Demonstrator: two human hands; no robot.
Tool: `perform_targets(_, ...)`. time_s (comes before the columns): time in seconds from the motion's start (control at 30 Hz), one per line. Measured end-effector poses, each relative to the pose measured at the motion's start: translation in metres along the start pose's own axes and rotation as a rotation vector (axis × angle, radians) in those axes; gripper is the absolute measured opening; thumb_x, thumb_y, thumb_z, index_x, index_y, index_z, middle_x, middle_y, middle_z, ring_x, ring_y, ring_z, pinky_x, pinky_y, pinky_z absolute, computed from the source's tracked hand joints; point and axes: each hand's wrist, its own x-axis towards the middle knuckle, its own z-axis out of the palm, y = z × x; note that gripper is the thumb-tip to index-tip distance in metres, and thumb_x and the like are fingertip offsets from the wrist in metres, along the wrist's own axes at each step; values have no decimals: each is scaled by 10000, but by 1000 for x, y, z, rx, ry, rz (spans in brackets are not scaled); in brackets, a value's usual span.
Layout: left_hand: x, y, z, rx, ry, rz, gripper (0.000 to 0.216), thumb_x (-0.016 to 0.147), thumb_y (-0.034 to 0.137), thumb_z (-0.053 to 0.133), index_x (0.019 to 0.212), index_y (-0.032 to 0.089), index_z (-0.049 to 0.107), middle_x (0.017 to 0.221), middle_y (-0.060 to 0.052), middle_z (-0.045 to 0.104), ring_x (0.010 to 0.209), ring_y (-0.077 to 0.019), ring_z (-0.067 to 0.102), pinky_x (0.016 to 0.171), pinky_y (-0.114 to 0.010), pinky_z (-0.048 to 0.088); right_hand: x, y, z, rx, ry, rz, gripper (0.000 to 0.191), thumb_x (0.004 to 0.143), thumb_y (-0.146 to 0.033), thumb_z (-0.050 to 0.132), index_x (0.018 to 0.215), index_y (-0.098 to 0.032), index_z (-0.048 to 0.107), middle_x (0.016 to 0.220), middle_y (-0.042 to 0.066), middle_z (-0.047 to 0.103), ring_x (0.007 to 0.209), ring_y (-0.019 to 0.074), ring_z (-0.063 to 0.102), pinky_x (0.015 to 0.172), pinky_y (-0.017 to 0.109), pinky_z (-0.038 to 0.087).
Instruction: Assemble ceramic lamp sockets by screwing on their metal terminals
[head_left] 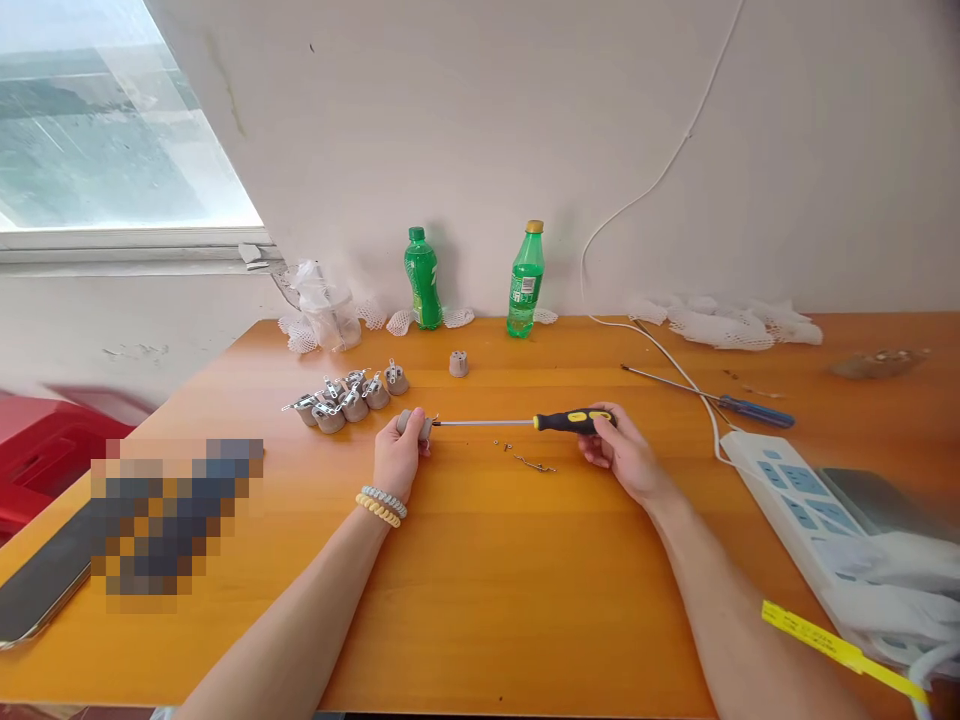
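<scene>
My left hand is closed around a small grey socket piece, held just above the orange table. My right hand grips the black and yellow handle of a screwdriver, whose metal shaft lies level and points left, with its tip at the grey piece. Tiny screws and a thin metal clip lie on the table between my hands.
Several grey socket pieces with metal clips are grouped behind my left hand, and one lone grey piece lies further back. Two green bottles stand by the wall. A blue-handled screwdriver, a white power strip and a phone lie at the sides.
</scene>
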Motion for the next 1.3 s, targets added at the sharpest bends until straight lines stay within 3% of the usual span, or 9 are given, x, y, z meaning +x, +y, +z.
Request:
perform_targets(0.2,3,0,-2,-45,30,2,388,709,470,673,612,179,435,550,36,417,477,-83,416,454,-232,391,0,5,-5,-246,24,60,470,818,-658,435,757,-197,502,408,-15,485,372,117,443,398,238,303)
perform_targets(0.3,2,0,-1,-69,12,4,387,723,452,667,603,178,421,565,34,408,492,-83,418,460,-231,391,0,1,-6,-73,-105,57,463,839,-641,356,922,-208,497,556,34,610,449,146,523,395,233,270)
perform_targets(0.4,-1,1,0,-49,-18,0,388,749,443,647,592,174,416,578,29,405,495,-81,411,462,-229,384,-1,-4,-4,50,-122,23,353,832,-535,457,1059,-273,388,673,12,665,508,143,550,411,211,272)
perform_targets(0.67,-4,3,0,-61,30,-30,409,754,453,645,588,181,389,582,33,377,508,-90,421,464,-236,396,-4,4,-7,-323,0,37,466,871,-633,355,762,-200,492,347,-27,437,343,114,397,397,242,292)
perform_targets(0.77,-3,2,-1,-101,49,-57,394,745,457,658,614,178,413,602,31,392,519,-93,436,473,-241,407,-7,4,-9,-207,-115,36,476,888,-599,298,871,-183,530,517,51,596,449,148,508,407,252,270)
perform_targets(0.9,-2,2,-1,-106,2,-51,401,757,451,653,610,178,397,608,33,385,519,-88,428,479,-239,408,-10,0,-6,-1,-134,27,321,859,-455,477,1105,-262,405,760,40,685,599,159,579,467,242,327)
perform_targets(1.13,-2,3,-1,-64,13,-52,378,751,446,663,636,176,425,612,34,410,518,-88,451,482,-237,413,-6,6,-2,-257,48,44,428,866,-621,401,797,-208,488,344,-52,406,331,108,373,385,241,284)
perform_targets(1.23,-2,4,-1,-65,18,-56,371,739,449,672,647,175,440,621,31,432,514,-88,459,481,-240,418,-6,4,-3,-229,-2,73,511,870,-653,299,743,-196,489,378,0,470,351,119,418,373,241,234)
perform_targets(1.3,-1,4,0,-65,24,-57,373,728,451,680,643,174,445,616,30,440,513,-86,458,481,-239,420,-6,0,-3,-118,-72,89,464,875,-608,282,864,-200,503,471,29,560,408,142,481,383,239,227)
